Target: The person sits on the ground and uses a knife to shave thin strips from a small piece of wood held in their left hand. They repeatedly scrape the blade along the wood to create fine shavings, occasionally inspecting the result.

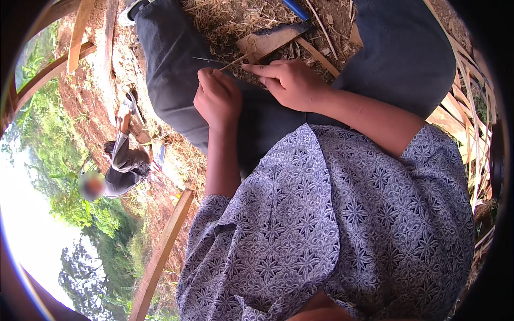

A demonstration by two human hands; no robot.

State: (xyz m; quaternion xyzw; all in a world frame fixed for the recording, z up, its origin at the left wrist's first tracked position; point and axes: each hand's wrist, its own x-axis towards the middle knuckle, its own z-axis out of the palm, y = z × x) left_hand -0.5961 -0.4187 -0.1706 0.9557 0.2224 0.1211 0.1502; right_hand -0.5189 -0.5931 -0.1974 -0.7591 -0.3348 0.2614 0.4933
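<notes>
My left hand [218,99] is closed in a fist above my left thigh. A thin light-brown strip of wood [234,62] sticks out of it toward the upper right. Past the same fist runs a thin pale sliver [206,59], too fine to name; whether the fist grips it I cannot tell. My right hand [296,84] is beside the strip, its index finger stretched toward it and its thumb apart below. Whether the fingertip touches the strip is unclear. Beyond my hands, a flat piece of wood [270,43] with a dark edge lies on the ground.
A blue rod-like object [295,8] and a thin stick [323,29] lie at the top among straw and shavings. Long split strips [465,101] are heaped on the right. A wooden beam [163,254] slants at lower left. Another person [127,166] sits on the slope at left.
</notes>
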